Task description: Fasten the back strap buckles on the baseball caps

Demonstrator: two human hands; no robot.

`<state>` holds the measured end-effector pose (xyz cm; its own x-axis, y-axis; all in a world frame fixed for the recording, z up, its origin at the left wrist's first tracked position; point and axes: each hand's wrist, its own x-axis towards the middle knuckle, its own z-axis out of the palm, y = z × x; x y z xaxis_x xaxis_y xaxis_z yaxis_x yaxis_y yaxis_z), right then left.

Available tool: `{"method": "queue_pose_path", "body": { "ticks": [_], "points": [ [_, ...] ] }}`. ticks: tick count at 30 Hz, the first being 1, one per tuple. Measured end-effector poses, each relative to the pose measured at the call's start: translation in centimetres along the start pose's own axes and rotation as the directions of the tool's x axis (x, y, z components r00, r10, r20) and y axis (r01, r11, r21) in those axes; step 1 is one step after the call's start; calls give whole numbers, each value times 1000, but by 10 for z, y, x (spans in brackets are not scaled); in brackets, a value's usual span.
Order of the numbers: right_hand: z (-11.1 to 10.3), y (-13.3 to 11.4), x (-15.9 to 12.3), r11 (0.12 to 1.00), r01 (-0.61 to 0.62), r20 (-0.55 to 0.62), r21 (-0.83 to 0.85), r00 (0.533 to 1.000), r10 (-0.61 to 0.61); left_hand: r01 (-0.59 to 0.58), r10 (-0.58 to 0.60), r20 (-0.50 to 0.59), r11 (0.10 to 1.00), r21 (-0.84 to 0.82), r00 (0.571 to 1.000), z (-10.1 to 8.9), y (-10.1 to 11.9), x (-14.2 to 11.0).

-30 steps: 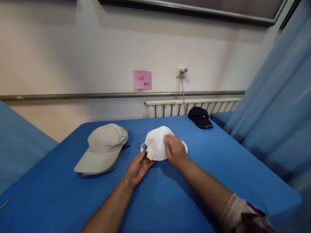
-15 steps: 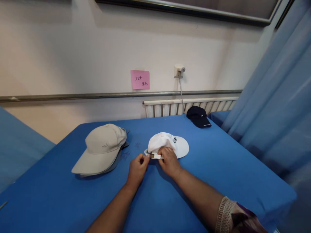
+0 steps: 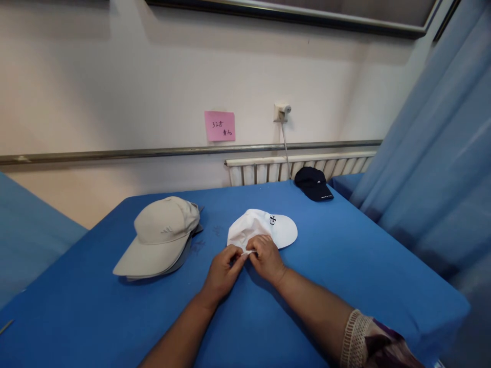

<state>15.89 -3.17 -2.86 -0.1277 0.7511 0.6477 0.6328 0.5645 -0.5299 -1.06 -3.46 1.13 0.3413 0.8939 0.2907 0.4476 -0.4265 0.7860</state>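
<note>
A white baseball cap point(image 3: 249, 225) with dark letters on its front lies on the blue-covered table point(image 3: 245, 327), brim to the right. At the cap's near edge, my left hand point(image 3: 224, 268) is closed, thumb and fingers pinching the white back strap point(image 3: 248, 252). My right hand point(image 3: 266, 258) is closed on the same strap from the other side, its fingers against the crown. Both sets of fingertips almost meet, and the strap's buckle is hidden between them.
To the left sits a stack of caps with a beige cap point(image 3: 164, 225) on top. A navy cap point(image 3: 313, 184) lies at the far right edge. Behind are a radiator point(image 3: 261, 171) and a metal rail point(image 3: 153, 152); a blue curtain point(image 3: 433, 153) hangs on the right.
My left hand has moved right, close to my right hand, drawing the strap in. The buckle seen before is now covered, and the cap's crown has bunched and turned slightly.
</note>
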Motion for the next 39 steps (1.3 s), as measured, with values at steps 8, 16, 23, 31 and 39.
{"method": "queue_pose_path", "body": {
  "ticks": [8,16,23,31,39],
  "points": [
    [-3,5,4,978,-140,-122,154,980,159,133,-191,-147,933,-335,970,-13,-2,9],
    [-1,1,1,929,-207,-93,307,965,246,-59,59,47,998,10,997,-5,-5,6],
    [3,1,0,902,-247,-62,353,956,287,-8,8,31,1000,-20,999,1,-3,5],
    [-8,-12,4,960,-39,28,277,999,33,94,-100,-17,969,-230,995,4,3,6],
    [-7,-5,4,940,-25,-21,340,999,34,133,-127,38,963,-236,991,-5,-1,9]
  ]
}}
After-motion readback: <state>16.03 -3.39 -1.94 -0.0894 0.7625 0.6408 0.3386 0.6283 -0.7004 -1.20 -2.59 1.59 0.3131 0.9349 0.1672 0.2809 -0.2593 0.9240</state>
